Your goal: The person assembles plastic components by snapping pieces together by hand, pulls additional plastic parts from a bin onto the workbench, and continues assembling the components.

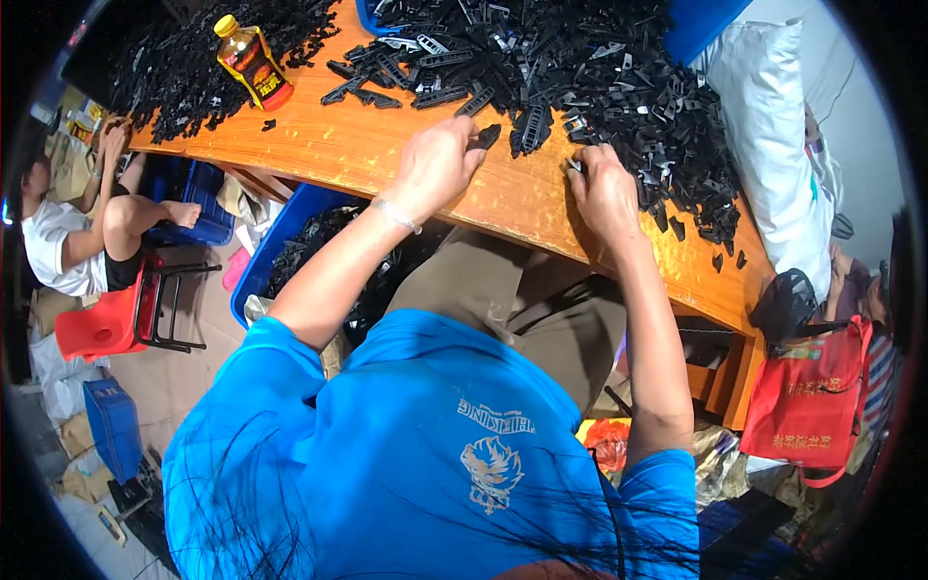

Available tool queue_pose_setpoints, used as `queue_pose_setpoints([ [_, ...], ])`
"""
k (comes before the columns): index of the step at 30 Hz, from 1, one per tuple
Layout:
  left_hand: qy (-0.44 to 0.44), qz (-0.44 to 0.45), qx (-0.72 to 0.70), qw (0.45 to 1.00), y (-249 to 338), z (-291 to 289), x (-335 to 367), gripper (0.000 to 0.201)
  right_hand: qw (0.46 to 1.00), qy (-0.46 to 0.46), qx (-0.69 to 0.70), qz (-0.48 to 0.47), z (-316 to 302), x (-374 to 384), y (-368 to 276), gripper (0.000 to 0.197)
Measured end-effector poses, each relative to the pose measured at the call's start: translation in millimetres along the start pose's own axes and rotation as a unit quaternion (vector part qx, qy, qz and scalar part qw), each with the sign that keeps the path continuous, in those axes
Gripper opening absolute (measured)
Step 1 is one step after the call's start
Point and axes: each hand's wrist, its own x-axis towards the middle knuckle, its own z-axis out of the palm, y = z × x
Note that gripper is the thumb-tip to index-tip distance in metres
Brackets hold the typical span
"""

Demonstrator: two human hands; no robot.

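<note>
A black plastic part (488, 136) was held between the thumb and fingers of the left hand (430, 164), just above the near part of the table (338, 150). At the fingertips of the right hand (607, 188), which were drawn close together, a small dark piece (576, 165) seemed to be pinched. The two pieces were held apart; whether they belonged together could not be told.

By the look of it, much was left to be handled: a large heap of black parts (638, 106) was spread beyond both hands and round the right one. Similar parts were piled in another heap (184, 72) far to the left, past a bottle (254, 63), and dark pieces were held in a blue bin (266, 253) below the left hand. Which were finished could not be judged.

The left hand's part was dark, short and narrow, its finer shape partly hidden; slotted, ladder-like shapes were shown by some parts in the heap.
</note>
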Motion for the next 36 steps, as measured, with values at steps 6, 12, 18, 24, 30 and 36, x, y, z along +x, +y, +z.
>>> queue_pose_setpoints([
  [6, -0.009, 0.128, -0.003, 0.992, 2.3, -5.2, -12.2, 0.029, 0.993, -0.042, 0.087, -0.073, -1.7, -8.8, -16.6, 0.019],
  [12, -0.043, 0.213, 0.065, 0.974, -2.0, -13.8, -7.2, 0.025, 0.986, -0.127, 0.057, -0.092, 2.2, -7.5, -26.1, 0.018],
  [18, -0.018, 0.166, 0.029, 0.986, -8.5, -22.9, -17.7, 0.021, 0.994, -0.076, 0.01, -0.081, -6.8, -7.4, -42.0, 0.009],
  [24, 0.024, 0.126, -0.072, 0.989, -34.6, -9.8, -22.1, 0.03, 0.988, -0.023, 0.135, -0.07, 23.9, -8.1, -81.5, 0.019],
  [30, -0.007, 0.069, -0.14, 0.988, -48.1, -5.9, -21.9, 0.025, 0.988, -0.033, 0.138, -0.057, 35.4, 0.7, -78.5, 0.019],
  [36, 0.003, 0.128, -0.131, 0.983, -42.1, -6.5, -13.5, 0.025, 0.986, -0.031, 0.125, -0.11, 38.2, 19.0, -72.4, 0.016],
])
